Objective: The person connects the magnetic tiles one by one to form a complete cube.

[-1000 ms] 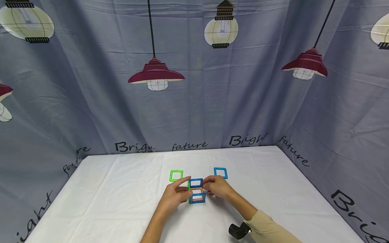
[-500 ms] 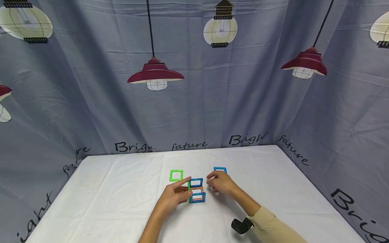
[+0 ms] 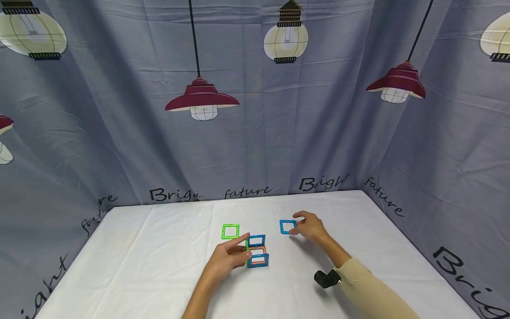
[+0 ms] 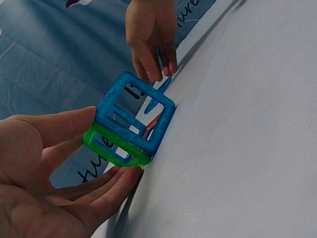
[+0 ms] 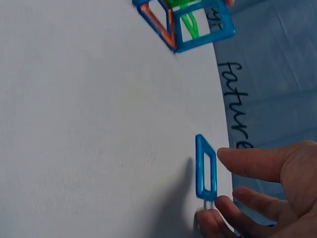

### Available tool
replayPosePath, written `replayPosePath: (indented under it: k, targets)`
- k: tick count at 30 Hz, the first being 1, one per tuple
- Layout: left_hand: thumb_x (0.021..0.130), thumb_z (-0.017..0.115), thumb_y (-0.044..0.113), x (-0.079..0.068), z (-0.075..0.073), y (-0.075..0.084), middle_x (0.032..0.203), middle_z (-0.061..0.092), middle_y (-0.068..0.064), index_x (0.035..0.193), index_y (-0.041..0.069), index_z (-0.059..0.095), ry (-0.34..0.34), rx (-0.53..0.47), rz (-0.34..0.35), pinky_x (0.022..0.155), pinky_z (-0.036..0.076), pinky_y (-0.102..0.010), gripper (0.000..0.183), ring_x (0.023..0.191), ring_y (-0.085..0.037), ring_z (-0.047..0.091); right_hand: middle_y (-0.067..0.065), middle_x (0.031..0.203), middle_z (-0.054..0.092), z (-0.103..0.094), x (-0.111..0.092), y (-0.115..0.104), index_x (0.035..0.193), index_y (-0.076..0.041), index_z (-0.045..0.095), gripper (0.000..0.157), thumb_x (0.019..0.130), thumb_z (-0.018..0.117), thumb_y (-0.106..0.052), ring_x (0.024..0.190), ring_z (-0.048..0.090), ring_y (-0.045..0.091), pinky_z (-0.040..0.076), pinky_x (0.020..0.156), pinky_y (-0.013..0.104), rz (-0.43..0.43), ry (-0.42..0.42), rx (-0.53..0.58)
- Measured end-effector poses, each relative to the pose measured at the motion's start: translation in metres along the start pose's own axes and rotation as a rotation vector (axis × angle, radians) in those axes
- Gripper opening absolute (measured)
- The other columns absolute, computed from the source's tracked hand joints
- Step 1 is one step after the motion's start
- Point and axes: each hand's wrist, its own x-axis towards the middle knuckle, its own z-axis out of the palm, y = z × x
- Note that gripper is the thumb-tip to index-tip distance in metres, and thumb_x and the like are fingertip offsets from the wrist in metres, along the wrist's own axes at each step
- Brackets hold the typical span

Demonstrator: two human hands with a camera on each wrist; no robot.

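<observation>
My left hand (image 3: 224, 262) grips an open box of magnetic tiles, finger and thumb at opposite edges of its green side tile (image 4: 121, 144). The box has a blue front tile (image 3: 259, 255), a blue back tile (image 3: 256, 237) and an orange tile (image 5: 157, 24) at the bottom; its right side is uncovered. To the right, a loose blue square tile (image 3: 281, 227) lies flat on the table. Over its right edge my right hand (image 3: 312, 227) reaches with fingers spread, thumb and fingertips close around the tile; whether they touch it cannot be told.
A loose green square tile (image 3: 224, 231) lies behind the box, to the left. The white tablecloth (image 3: 139, 257) covers the table, and a printed grey-blue curtain (image 3: 255, 146) hangs along its far edge. A black camera mount (image 3: 326, 279) juts from the right sleeve.
My right hand has left the box's right side and moved right and back to the loose blue tile. My left hand has stayed on the box.
</observation>
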Motion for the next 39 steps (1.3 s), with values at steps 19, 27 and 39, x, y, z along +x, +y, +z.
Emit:
replayPosePath:
  k: [19,27,39]
  targets:
    - [0.092,0.076,0.019,0.001,0.0,0.0,0.128,0.062,-0.021,0.147,0.014,0.055,-0.007,-0.013,0.015,0.09,0.06,-0.039,0.059,0.106,-0.018,0.065,0.011,0.106,0.062,0.0,0.02,0.027,0.13,-0.003,0.065,0.065,0.068,0.087,-0.008,0.094,0.054,0.024,0.046,0.08,0.034,-0.04,-0.091,0.033]
    - [0.092,0.075,0.019,0.0,0.001,-0.001,0.129,0.062,-0.022,0.147,0.015,0.056,-0.007,-0.011,0.01,0.09,0.06,-0.039,0.058,0.107,-0.019,0.064,0.011,0.102,0.064,0.0,0.015,0.026,0.12,-0.003,0.069,0.057,0.067,0.089,-0.01,0.089,0.054,0.022,0.045,0.077,0.033,-0.1,-0.065,-0.026]
    - [0.091,0.077,0.022,0.001,-0.002,-0.001,0.129,0.063,-0.02,0.147,0.017,0.056,-0.007,-0.006,-0.006,0.09,0.059,-0.037,0.059,0.107,-0.019,0.065,0.005,0.098,0.064,0.002,-0.009,0.012,0.113,-0.004,0.07,0.053,0.066,0.093,-0.014,0.09,0.055,0.019,0.049,0.083,0.036,-0.183,-0.127,-0.113]
